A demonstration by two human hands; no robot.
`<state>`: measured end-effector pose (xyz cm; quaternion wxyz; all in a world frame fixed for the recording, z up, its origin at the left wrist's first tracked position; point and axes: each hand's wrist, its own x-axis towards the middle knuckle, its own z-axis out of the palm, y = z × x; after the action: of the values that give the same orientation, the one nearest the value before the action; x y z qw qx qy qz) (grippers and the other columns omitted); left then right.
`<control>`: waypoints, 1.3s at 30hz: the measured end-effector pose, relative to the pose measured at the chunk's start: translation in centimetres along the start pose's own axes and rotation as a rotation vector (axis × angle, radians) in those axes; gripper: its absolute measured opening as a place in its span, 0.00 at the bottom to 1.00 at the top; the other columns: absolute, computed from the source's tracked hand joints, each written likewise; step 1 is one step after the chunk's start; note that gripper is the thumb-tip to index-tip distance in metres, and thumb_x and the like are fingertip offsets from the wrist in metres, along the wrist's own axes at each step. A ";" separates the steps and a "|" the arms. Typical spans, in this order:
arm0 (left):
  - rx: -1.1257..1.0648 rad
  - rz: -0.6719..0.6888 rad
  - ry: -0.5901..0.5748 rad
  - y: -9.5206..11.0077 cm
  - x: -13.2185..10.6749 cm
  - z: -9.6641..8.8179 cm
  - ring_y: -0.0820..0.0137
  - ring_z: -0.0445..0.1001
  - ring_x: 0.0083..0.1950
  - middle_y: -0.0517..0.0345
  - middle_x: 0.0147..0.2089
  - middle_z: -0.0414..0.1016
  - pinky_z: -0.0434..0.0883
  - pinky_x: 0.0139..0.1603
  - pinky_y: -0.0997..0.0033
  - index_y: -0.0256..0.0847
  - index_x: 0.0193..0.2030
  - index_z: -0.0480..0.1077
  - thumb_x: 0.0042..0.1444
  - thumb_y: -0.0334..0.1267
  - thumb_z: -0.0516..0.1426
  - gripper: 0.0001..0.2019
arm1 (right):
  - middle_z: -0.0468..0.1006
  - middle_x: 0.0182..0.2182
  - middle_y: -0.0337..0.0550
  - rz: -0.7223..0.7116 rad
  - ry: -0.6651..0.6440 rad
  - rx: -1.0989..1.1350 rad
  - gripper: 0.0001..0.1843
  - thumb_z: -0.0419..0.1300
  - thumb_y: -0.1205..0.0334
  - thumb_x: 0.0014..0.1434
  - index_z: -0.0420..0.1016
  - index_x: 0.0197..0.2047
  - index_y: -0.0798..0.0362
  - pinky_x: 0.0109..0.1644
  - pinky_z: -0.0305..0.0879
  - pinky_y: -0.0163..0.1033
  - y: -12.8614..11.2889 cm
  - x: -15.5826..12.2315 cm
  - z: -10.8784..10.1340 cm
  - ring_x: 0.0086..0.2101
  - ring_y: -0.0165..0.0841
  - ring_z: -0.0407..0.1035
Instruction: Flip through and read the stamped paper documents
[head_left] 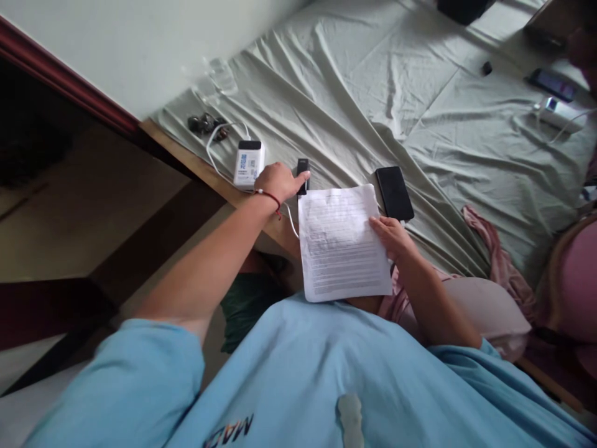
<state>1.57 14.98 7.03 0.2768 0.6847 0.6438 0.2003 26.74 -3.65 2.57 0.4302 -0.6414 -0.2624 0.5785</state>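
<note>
Printed sheets of paper (342, 242) are held over my lap, slightly crumpled near the top. My right hand (394, 236) grips their right edge, thumb on top and the other fingers partly hidden. My left hand (280, 180) is at the table edge, between a white power bank (245, 165) and a small black object that looks like a stapler (303, 168). Its thumb reaches out over the black object, while the remaining fingers are bent and partly hidden. A black smartphone (395, 193) lies just beyond my right hand.
A pale green cloth (345, 93) with folds covers the surface. A clear plastic container (219, 78) and a dark bundle (205, 124) sit at the far left. A white cable (212, 146) loops from the power bank. Another person's phone (553, 84) and white power bank (562, 115) lie at right.
</note>
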 end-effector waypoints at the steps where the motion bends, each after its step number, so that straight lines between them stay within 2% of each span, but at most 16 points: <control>1: 0.048 -0.021 -0.048 0.3 0.5 0.2 0.56 0.72 0.35 0.54 0.18 0.60 0.66 0.38 0.65 0.42 0.16 0.64 0.46 0.44 0.71 0.21 | 0.75 0.18 0.36 -0.002 0.001 0.007 0.21 0.70 0.42 0.46 0.75 0.28 0.52 0.20 0.58 0.33 0.0 0.0 0.0 0.17 0.28 0.65; 5: 0.087 -0.120 -0.244 1.1 0.8 0.6 0.60 0.69 0.25 0.52 0.15 0.61 0.65 0.33 0.63 0.40 0.15 0.67 0.55 0.45 0.65 0.22 | 0.75 0.18 0.36 -0.015 0.009 0.006 0.21 0.70 0.42 0.46 0.74 0.27 0.52 0.20 0.58 0.33 0.0 0.1 0.0 0.17 0.28 0.65; 9: 0.079 -0.097 -0.249 0.7 0.9 0.9 0.63 0.67 0.23 0.52 0.14 0.62 0.63 0.32 0.64 0.40 0.14 0.67 0.57 0.45 0.63 0.22 | 0.75 0.18 0.37 -0.025 -0.008 -0.048 0.22 0.70 0.40 0.47 0.75 0.27 0.51 0.21 0.58 0.33 -0.4 0.0 -0.3 0.19 0.30 0.66; 15: -0.096 -0.054 -0.289 -0.7 2.0 0.8 0.69 0.60 0.20 0.57 0.13 0.59 0.57 0.28 0.67 0.39 0.16 0.69 0.50 0.41 0.67 0.17 | 0.75 0.19 0.37 -0.039 -0.028 -0.120 0.23 0.68 0.38 0.47 0.73 0.28 0.51 0.21 0.57 0.32 -0.8 0.4 -0.9 0.19 0.29 0.66; 21: 0.168 -0.080 -0.431 0.7 1.3 -0.6 0.72 0.59 0.22 0.56 0.17 0.64 0.56 0.30 0.68 0.38 0.15 0.65 0.60 0.49 0.60 0.25 | 0.74 0.20 0.37 -0.034 -0.070 -0.139 0.22 0.67 0.39 0.49 0.72 0.29 0.51 0.24 0.59 0.34 -1.1 0.5 -0.8 0.21 0.30 0.66; 27: 0.233 -0.074 -0.437 0.9 1.2 -0.7 0.71 0.58 0.24 0.56 0.18 0.62 0.55 0.31 0.68 0.38 0.16 0.64 0.60 0.51 0.59 0.26 | 0.75 0.21 0.37 -0.031 -0.079 -0.160 0.23 0.66 0.38 0.49 0.72 0.30 0.51 0.24 0.59 0.34 -1.2 0.4 -0.9 0.22 0.30 0.66; 33: 0.293 0.009 -0.390 0.4 1.2 -0.4 0.70 0.55 0.25 0.60 0.17 0.52 0.52 0.31 0.67 0.40 0.15 0.60 0.60 0.51 0.60 0.27 | 0.75 0.20 0.37 -0.027 -0.086 -0.157 0.24 0.66 0.37 0.49 0.74 0.32 0.52 0.24 0.61 0.35 -1.0 0.4 -0.9 0.21 0.30 0.66; 39: 0.263 0.028 -0.349 0.0 1.0 0.0 0.71 0.54 0.23 0.60 0.16 0.53 0.51 0.30 0.67 0.40 0.15 0.62 0.59 0.50 0.63 0.27 | 0.77 0.22 0.39 -0.047 -0.080 -0.115 0.26 0.66 0.36 0.50 0.76 0.34 0.53 0.25 0.64 0.35 -0.7 -0.1 -0.5 0.22 0.31 0.68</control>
<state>1.71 15.94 6.94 0.2896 0.7480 0.5971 -0.0031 27.33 -3.57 3.19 0.3954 -0.6349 -0.3273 0.5775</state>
